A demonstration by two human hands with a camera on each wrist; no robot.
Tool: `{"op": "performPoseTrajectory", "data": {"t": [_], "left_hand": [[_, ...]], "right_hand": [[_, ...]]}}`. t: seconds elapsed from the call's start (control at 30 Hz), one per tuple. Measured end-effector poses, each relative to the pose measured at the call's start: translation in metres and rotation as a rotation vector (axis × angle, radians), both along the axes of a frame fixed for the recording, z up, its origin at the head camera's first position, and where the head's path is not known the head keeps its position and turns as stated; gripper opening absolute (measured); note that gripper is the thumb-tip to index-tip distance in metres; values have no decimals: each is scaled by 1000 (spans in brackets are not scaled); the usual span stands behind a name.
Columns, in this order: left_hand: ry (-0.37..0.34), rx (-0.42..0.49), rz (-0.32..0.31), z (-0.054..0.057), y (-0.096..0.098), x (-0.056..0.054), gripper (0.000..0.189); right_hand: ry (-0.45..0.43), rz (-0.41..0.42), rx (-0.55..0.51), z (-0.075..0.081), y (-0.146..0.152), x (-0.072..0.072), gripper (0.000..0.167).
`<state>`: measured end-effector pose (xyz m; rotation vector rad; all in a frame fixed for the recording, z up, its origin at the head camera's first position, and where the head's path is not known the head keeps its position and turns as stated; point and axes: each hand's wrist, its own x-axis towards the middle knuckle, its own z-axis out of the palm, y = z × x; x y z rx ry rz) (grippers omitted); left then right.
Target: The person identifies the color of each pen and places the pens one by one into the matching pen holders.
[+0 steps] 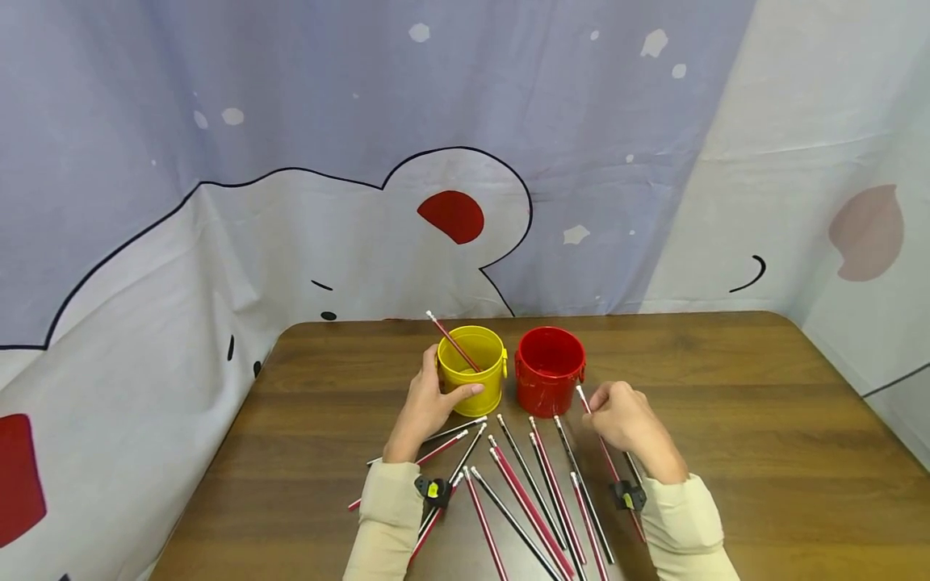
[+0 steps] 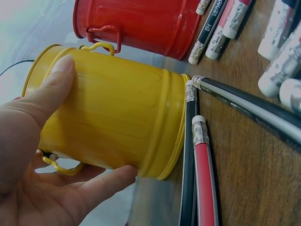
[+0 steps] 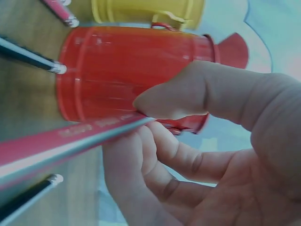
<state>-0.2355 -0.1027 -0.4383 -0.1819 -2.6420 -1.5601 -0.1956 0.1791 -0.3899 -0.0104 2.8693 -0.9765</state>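
Note:
My left hand (image 1: pixel 429 407) holds a small yellow bucket (image 1: pixel 488 394) by its side, thumb across the front. One red pencil (image 1: pixel 452 340) leans inside it, its white eraser above the rim. To the right stands a red bucket (image 1: pixel 546 389), upright on the table. Beside that bucket my right hand (image 1: pixel 628 420) pinches a red-and-silver pencil (image 3: pixel 70 141) between thumb and fingers, eraser end upward. The right wrist view shows the red bucket just behind the fingertips. In the left wrist view, the fingers spread round the yellow bucket (image 2: pixel 113 108) near its handle.
Red pencils (image 1: pixel 523 496) and black pencils (image 1: pixel 516 516) lie spread on the wooden table (image 1: pixel 785 436), erasers toward the buckets. Several lie under or near the left forearm. One black pencil (image 3: pixel 33 197) lies below the right hand. A patterned curtain (image 1: pixel 349 250) hangs behind the table.

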Motion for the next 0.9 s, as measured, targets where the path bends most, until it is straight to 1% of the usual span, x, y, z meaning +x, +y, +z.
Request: {"op": "performPoseTrajectory", "data": {"t": [0.17, 0.33, 0.5, 0.57, 0.73, 0.83, 0.9], "left_hand": [[-4, 2, 2, 1, -1, 1, 87], [-14, 3, -4, 3, 0, 2, 87], [-13, 3, -7, 2, 0, 1, 88], [-12, 1, -7, 2, 0, 1, 88], [-16, -9, 3, 2, 0, 1, 88], [-18, -10, 6, 3, 0, 1, 88], [-18, -11, 6, 3, 0, 1, 87]], "right_hand": [[42, -16, -59, 13, 1, 5, 13], [130, -34, -106, 26, 2, 12, 12], [211, -43, -164, 35, -1, 18, 14], [261, -40, -180, 37, -2, 19, 14], [421, -38, -193, 40, -5, 22, 15], [487, -52, -229, 41, -6, 22, 15], [512, -70, -270, 40, -8, 22, 14]]}}
